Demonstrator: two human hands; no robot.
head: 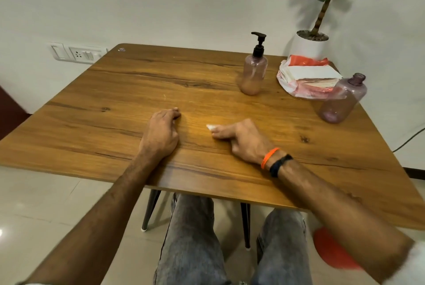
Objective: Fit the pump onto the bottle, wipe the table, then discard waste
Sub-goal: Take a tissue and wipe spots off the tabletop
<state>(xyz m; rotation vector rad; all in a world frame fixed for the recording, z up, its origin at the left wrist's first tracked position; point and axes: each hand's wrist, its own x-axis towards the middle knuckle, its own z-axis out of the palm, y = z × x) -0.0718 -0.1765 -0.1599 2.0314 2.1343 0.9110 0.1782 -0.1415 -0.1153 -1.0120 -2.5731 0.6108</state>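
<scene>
A pinkish clear bottle (253, 74) with a black pump (258, 44) fitted on top stands upright at the far middle of the wooden table (115, 105). A second, larger purple bottle (341, 99) with no cap stands at the right edge. My right hand (241, 141) rests on the table, fingers closed on a small white tissue (211, 127) that peeks out at the fingertips. My left hand (162, 134) lies beside it on the table, fingers curled, holding nothing.
A plastic bag with white tissues (308, 76) lies at the far right of the table. A potted plant (309, 44) stands behind it. A red round object (333, 250) sits on the floor at the right. My knees are under the table's near edge.
</scene>
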